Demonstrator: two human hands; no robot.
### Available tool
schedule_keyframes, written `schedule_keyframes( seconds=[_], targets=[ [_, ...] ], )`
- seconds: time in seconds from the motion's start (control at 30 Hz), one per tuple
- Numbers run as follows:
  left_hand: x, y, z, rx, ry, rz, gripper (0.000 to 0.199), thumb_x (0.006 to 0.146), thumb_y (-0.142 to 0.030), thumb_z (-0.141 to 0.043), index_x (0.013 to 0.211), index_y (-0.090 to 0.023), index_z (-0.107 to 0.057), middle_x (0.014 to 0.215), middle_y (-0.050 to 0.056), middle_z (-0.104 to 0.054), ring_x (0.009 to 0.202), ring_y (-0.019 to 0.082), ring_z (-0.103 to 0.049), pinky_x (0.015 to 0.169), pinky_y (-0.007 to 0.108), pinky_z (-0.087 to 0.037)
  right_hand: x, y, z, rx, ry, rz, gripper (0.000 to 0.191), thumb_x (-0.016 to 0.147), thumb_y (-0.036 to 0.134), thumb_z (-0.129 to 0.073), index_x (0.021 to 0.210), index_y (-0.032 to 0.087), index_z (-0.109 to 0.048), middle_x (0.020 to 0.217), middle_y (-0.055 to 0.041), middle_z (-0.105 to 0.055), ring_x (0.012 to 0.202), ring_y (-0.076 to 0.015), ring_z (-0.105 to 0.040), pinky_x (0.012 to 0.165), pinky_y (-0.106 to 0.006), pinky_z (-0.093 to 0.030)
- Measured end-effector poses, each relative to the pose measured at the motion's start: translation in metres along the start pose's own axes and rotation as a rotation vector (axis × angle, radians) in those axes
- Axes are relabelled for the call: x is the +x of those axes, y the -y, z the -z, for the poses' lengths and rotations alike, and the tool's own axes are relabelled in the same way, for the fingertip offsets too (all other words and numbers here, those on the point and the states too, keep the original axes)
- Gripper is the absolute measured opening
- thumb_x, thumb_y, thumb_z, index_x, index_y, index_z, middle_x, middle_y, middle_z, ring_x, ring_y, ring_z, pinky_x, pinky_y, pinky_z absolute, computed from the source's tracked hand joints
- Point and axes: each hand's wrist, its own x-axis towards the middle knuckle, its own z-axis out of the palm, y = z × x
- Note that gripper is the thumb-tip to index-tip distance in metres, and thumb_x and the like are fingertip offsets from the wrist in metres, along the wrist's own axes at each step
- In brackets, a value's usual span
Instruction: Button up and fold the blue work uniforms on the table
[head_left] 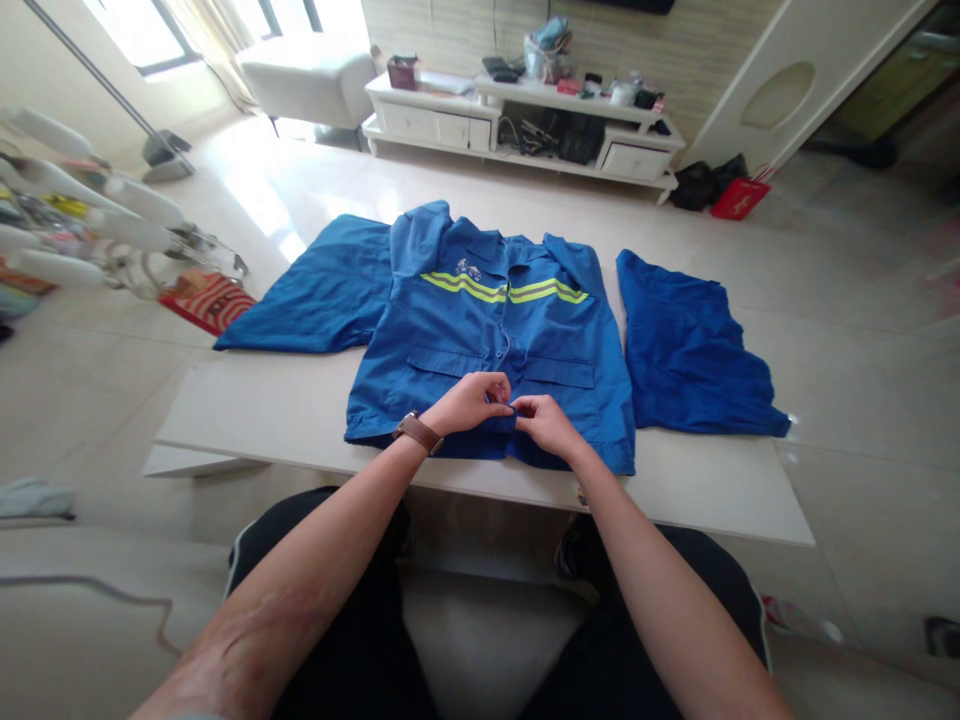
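A blue work jacket point(457, 322) with yellow and grey reflective stripes lies spread on the white table, collar away from me. At the lower part of its front opening, my left hand point(471, 402) pinches the cloth edge between thumb and fingers; a brown-strapped watch point(418, 432) is on that wrist. My right hand point(546, 424) pinches the same front edge just beside it, fingertips nearly meeting. Any button between the fingertips is too small to make out. The front above my hands hangs together along the middle, with the collar apart.
Folded blue cloth point(315, 285) lies left of the jacket, and another blue garment point(694, 345) lies to its right. Both rest on the white table point(247, 395). A red bag point(210, 305) stands at the left; a low white cabinet point(427, 122) stands beyond.
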Motion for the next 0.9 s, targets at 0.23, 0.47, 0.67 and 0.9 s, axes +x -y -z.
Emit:
schedule_keyframes(
  seconds=[0.23, 0.47, 0.67, 0.9],
  targets=[
    [0.0011, 0.0040, 0.0026, 0.002, -0.028, -0.007, 0.018, 0.079, -0.030, -0.079, 0.085, -0.017, -0.067, 0.077, -0.001, -0.070, 0.074, 0.013, -0.063, 0.069, 0.025, -0.045, 0.0013, 0.0017, 0.0033, 0.097, 0.016, -0.053, 0.016, 0.063, 0.030, -0.075, 0.075, 0.019, -0.076, 0.073, 0.0005, -0.072, 0.072, -0.0171, -0.060, 0.075, -0.030, -0.047],
    [0.0024, 0.0048, 0.0011, -0.018, -0.041, -0.006, 0.016, 0.078, -0.026, -0.079, 0.085, -0.017, -0.069, 0.075, -0.001, -0.070, 0.074, 0.013, -0.063, 0.071, 0.026, -0.046, 0.0006, 0.0000, 0.0016, 0.197, -0.009, -0.121, 0.021, 0.059, 0.031, -0.082, 0.074, 0.018, -0.075, 0.073, 0.0005, -0.072, 0.072, -0.0157, -0.060, 0.076, -0.030, -0.047],
    [0.0015, 0.0004, -0.0037, -0.003, -0.090, 0.012, 0.015, 0.075, -0.024, -0.081, 0.083, -0.017, -0.070, 0.074, -0.001, -0.070, 0.072, 0.013, -0.062, 0.068, 0.025, -0.046, -0.0023, 0.0012, 0.0001, 0.240, 0.029, -0.155, 0.022, 0.057, 0.031, -0.083, 0.072, 0.017, -0.075, 0.070, 0.0007, -0.070, 0.070, -0.0146, -0.056, 0.073, -0.029, -0.044],
    [0.0017, -0.0025, -0.0028, 0.024, -0.132, 0.047, 0.014, 0.073, -0.025, -0.084, 0.076, -0.016, -0.072, 0.069, -0.002, -0.069, 0.066, 0.011, -0.058, 0.063, 0.024, -0.043, -0.0033, 0.0024, -0.0018, 0.258, 0.055, -0.150, 0.017, 0.058, 0.027, -0.079, 0.071, 0.017, -0.074, 0.068, 0.0021, -0.066, 0.070, -0.0130, -0.051, 0.072, -0.028, -0.038]
  ],
)
